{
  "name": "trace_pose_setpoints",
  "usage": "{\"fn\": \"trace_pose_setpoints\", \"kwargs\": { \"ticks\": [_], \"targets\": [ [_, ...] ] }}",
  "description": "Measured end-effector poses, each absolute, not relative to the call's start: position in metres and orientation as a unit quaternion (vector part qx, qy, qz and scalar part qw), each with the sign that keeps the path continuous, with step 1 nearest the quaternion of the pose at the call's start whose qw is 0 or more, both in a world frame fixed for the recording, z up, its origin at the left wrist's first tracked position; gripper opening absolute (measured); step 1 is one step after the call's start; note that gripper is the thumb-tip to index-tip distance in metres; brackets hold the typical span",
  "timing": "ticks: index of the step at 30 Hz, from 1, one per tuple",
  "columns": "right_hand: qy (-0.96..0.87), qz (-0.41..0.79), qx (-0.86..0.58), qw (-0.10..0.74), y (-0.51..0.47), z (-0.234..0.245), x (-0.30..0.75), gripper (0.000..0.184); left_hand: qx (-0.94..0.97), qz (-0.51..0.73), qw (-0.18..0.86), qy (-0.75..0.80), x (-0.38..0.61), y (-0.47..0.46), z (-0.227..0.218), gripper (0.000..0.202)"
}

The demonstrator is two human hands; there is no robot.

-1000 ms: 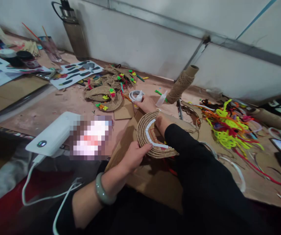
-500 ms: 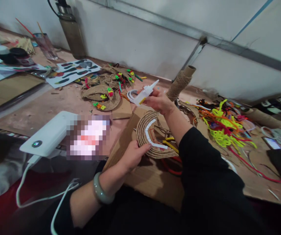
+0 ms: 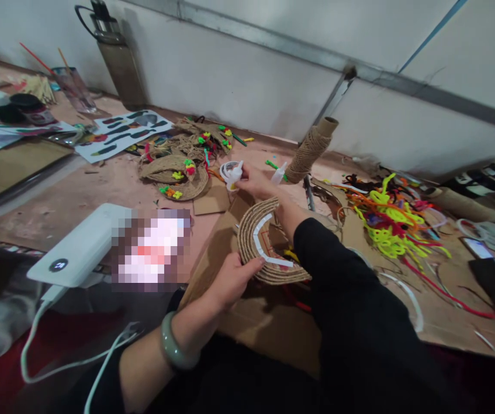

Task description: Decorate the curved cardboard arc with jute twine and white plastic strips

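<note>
My left hand (image 3: 231,282) grips a crescent-shaped piece wound with jute twine (image 3: 246,247), thumb on top near its inner edge. Along the piece's inner curve runs a bent white strip (image 3: 259,244). Beyond it, my right hand (image 3: 256,183) has its fingers closed on a small white nozzle bottle (image 3: 232,177), beside a white coil (image 3: 225,168). A second small white nozzle-shaped object (image 3: 279,173) stands just right of that hand. My right forearm hides part of the twine piece and some yellow and red items behind it.
Cardboard (image 3: 269,328) lies beneath my hands. Twine pieces with colored knots (image 3: 174,172) are at the back, near a twine spool (image 3: 310,150). Pipe cleaners (image 3: 381,230) heap up on the right. A power bank (image 3: 79,244) and a lit phone (image 3: 152,250) are left.
My right hand has moved left and slightly down with the bottle, which now stands more upright by the white coil. My left hand keeps its hold on the twine piece.
</note>
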State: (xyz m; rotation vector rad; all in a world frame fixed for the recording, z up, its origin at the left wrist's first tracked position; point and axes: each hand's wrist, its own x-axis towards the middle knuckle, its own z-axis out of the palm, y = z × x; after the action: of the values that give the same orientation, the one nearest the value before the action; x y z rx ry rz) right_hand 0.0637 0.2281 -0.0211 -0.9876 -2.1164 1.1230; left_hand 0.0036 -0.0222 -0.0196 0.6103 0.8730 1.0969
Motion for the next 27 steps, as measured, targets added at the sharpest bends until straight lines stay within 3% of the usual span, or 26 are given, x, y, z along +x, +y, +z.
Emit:
{"fn": "trace_pose_setpoints", "kwargs": {
  "ticks": [7,10,12,15,20,25,27],
  "targets": [
    [-0.819,0.317,-0.424,0.221,0.222,-0.010,0.080,0.041,0.266,0.494,0.724,0.402,0.002,-0.023,-0.019,0.027],
    [-0.787,0.197,-0.487,0.325,0.230,0.011,0.115,0.023,0.254,0.468,0.739,0.412,0.002,-0.025,-0.018,0.030],
    [-0.726,0.128,-0.544,0.401,0.236,0.018,0.137,0.028,0.248,0.464,0.741,0.416,0.003,-0.025,-0.016,0.032],
    [-0.671,0.173,-0.620,0.368,0.243,0.009,0.157,0.046,0.239,0.477,0.738,0.413,0.003,-0.024,-0.014,0.033],
    [-0.663,0.271,-0.618,0.324,0.241,-0.005,0.163,0.016,0.222,0.479,0.735,0.426,0.003,-0.023,-0.012,0.037],
    [-0.652,0.348,-0.565,0.368,0.219,0.057,0.196,0.010,0.218,0.473,0.728,0.445,0.001,-0.023,-0.011,0.038],
    [-0.663,0.323,-0.567,0.367,0.204,0.092,0.230,0.013,0.224,0.482,0.719,0.448,0.001,-0.023,-0.012,0.036]
  ]
}}
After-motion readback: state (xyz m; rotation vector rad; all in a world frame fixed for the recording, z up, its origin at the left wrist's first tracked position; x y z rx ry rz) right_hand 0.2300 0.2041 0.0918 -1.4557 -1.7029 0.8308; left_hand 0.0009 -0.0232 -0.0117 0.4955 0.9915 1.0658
